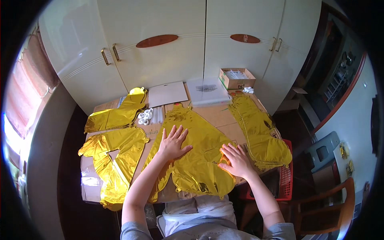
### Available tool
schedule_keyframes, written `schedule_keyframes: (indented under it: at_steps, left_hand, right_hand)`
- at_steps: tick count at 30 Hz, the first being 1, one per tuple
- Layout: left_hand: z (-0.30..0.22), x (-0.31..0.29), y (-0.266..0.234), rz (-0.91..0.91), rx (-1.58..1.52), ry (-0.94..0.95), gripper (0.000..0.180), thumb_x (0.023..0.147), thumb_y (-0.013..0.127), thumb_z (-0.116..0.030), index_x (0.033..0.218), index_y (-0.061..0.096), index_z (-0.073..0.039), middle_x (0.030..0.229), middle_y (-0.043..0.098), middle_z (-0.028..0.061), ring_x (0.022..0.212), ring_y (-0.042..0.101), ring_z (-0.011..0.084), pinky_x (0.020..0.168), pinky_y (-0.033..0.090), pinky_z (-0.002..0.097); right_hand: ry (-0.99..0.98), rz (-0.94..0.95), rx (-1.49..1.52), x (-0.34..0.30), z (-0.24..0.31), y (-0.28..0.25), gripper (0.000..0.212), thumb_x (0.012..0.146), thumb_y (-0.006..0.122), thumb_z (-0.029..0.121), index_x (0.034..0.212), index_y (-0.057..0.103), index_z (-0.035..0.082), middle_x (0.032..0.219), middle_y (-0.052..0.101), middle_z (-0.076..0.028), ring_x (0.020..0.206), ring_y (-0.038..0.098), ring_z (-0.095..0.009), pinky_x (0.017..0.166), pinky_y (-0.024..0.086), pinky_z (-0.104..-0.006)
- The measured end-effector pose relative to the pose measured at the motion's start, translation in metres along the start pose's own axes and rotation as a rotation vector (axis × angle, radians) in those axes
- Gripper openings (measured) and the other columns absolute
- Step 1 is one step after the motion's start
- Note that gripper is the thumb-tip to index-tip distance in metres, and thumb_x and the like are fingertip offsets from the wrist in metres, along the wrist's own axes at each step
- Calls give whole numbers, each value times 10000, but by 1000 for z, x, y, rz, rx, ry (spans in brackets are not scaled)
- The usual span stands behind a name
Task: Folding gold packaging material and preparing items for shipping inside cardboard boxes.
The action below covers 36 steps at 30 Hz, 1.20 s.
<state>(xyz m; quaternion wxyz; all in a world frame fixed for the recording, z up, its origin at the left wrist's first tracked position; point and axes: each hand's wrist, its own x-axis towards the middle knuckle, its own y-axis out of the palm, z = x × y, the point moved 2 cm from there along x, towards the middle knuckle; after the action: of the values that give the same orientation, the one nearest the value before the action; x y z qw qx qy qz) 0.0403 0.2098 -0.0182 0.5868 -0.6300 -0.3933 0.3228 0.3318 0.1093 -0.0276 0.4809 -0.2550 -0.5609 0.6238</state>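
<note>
So I'm sitting with both hands over the gold foil (200,140), which is lying flat mid-table on the cardboard (218,116). My left hand (173,146) is resting palm down near its 10 o'clock, fingers spread wide, holding nothing. My right hand (237,161) is sitting at the 3 o'clock edge, fingers closer together; can't tell if I'm pinching, since the underside's hidden. There's an orange patch beside that palm, could just be reflection. Honestly I'm expecting this stuff to be feather-light, floppy and a bit slippery, easy to crease or tear, so I'd be going for the edges with flat fingertips, no nails. Around it, the right foil (260,134) is lying at 2 o'clock, the left foil (120,172) at 9, and white rings (145,116) are sitting at 10.
</note>
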Motion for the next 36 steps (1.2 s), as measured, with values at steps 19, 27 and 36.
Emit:
schedule_keyframes:
  at_steps: [19, 27, 36]
  left_hand:
    - [1, -3, -5, -2, 3, -10, 805, 892, 348, -705, 1509, 285, -192, 1571, 240, 109, 1458, 161, 361, 1127, 101, 656]
    - [79, 4, -43, -44, 31, -214, 613, 982, 434, -392, 1495, 283, -92, 1572, 241, 100, 1472, 149, 269, 1186, 123, 519]
    - [290, -40, -31, -521, -153, -509, 330, 897, 467, -152, 1188, 596, -63, 1197, 620, 165, 1130, 568, 343, 1010, 408, 468]
  right_hand:
    - [-23, -11, 33, 3, 4, -5, 681, 872, 599, 536, 1355, 498, 67, 1435, 463, -129, 1363, 381, -316, 1130, 238, -521]
    - [-155, -113, 168, 49, 29, -28, 551, 886, 652, 383, 1313, 538, 53, 1413, 479, -138, 1350, 389, -338, 1123, 289, -490]
    - [-571, 69, 249, 254, 152, 32, 436, 931, 577, 333, 1280, 571, 72, 1306, 586, -106, 1235, 527, -264, 1079, 375, -409]
